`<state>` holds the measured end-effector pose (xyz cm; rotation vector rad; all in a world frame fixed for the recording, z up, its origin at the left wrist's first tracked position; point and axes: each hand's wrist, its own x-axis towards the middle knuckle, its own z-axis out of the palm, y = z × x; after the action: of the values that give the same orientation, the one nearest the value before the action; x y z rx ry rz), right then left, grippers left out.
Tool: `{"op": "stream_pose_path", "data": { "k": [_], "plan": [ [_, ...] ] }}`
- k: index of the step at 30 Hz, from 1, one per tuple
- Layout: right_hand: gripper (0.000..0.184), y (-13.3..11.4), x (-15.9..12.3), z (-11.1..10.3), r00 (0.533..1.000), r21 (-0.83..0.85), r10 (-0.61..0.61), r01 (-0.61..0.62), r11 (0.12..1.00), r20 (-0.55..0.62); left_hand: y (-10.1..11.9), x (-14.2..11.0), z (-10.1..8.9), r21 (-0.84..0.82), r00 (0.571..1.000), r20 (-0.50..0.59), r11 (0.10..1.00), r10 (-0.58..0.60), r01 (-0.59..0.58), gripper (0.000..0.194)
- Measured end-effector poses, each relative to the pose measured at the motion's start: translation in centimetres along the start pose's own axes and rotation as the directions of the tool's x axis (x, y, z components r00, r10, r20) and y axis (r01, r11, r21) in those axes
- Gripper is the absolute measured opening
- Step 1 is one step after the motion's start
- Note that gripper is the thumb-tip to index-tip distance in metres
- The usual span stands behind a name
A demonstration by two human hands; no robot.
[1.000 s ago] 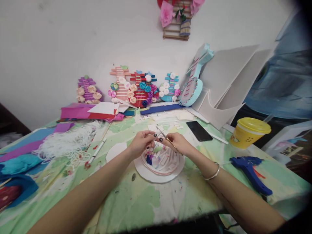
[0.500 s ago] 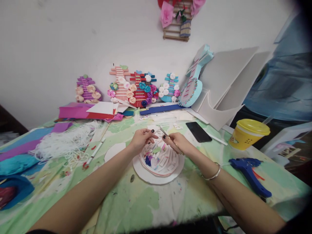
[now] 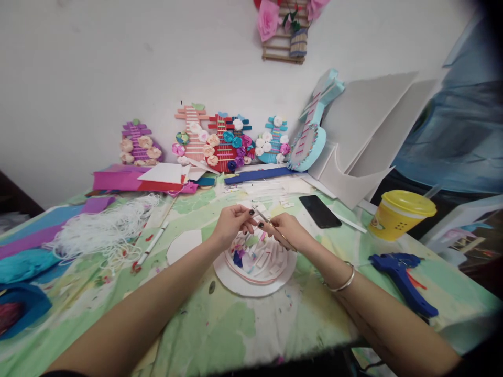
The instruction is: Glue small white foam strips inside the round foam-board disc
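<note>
My right hand (image 3: pixel 286 229) grips a pair of scissors (image 3: pixel 264 215), its blades pointing up and to the left. Close to the blade tips, my left hand (image 3: pixel 234 225) pinches with thumb and fingers together; what it holds is too small to make out. Below both hands lies a round white disc (image 3: pixel 251 291) on the table. On it sits a shallow round container (image 3: pixel 251 277) with a pinkish rim, filled with white paper strips (image 3: pixel 267 257) and a few coloured scraps. A white card piece (image 3: pixel 184 246) lies partly behind my left wrist.
A black phone (image 3: pixel 320 211), a yellow bucket (image 3: pixel 403 213) and a blue glue gun (image 3: pixel 404 283) are to the right. White string (image 3: pixel 104 230) and a marker (image 3: pixel 151 247) lie left. Flower-decorated lutes (image 3: pixel 226 141) stand along the wall beside grey boards (image 3: pixel 365 125).
My left hand drew back from the scissors with its fingers looser, then returned to the blade tips in a pinch. The right hand keeps the scissors in nearly the same place.
</note>
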<state>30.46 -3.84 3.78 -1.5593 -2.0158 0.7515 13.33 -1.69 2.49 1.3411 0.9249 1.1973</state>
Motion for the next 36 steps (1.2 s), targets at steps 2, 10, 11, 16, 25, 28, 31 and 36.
{"op": "stream_pose_path", "data": {
  "k": [2,10,11,16,25,28,31,36],
  "plan": [
    [0.057,0.2,0.3,-0.5,0.996,0.003,0.085,-0.085,0.996,-0.021,-0.2,0.7,-0.3,0.123,1.000,-0.008,0.992,0.009,-0.008,0.033],
    [0.058,3.2,2.2,-3.3,0.941,0.008,0.326,-0.326,0.945,-0.088,-0.6,4.0,-1.5,0.544,0.980,0.173,0.820,0.096,-0.177,0.011],
    [0.058,3.5,2.3,-3.5,0.936,0.006,0.341,-0.342,0.940,-0.089,-0.6,4.3,-1.4,0.563,0.971,0.219,0.800,0.098,-0.208,0.013],
    [0.061,4.3,2.4,-3.8,0.930,0.015,0.354,-0.355,0.935,-0.093,-0.7,5.3,-0.9,0.633,0.936,0.346,0.719,0.070,-0.288,0.018],
    [0.068,4.3,2.4,-3.7,0.964,0.025,0.226,-0.225,0.974,-0.137,-1.1,5.6,-0.9,0.633,0.961,0.259,0.735,0.096,-0.244,0.010],
    [0.068,4.1,2.0,-3.6,0.982,0.002,0.131,-0.131,0.991,-0.134,-1.0,5.4,-0.8,0.579,0.979,0.168,0.792,0.119,-0.195,0.009],
    [0.063,3.9,1.6,-3.3,0.992,-0.041,0.031,-0.036,0.999,-0.120,-0.6,5.2,-0.3,0.483,0.984,0.150,0.862,0.092,-0.154,0.015],
    [0.059,3.8,1.6,-3.0,0.995,-0.105,-0.036,0.026,0.994,-0.096,0.2,4.5,0.8,0.325,0.982,0.175,0.938,0.066,-0.121,0.019]
  ]
}}
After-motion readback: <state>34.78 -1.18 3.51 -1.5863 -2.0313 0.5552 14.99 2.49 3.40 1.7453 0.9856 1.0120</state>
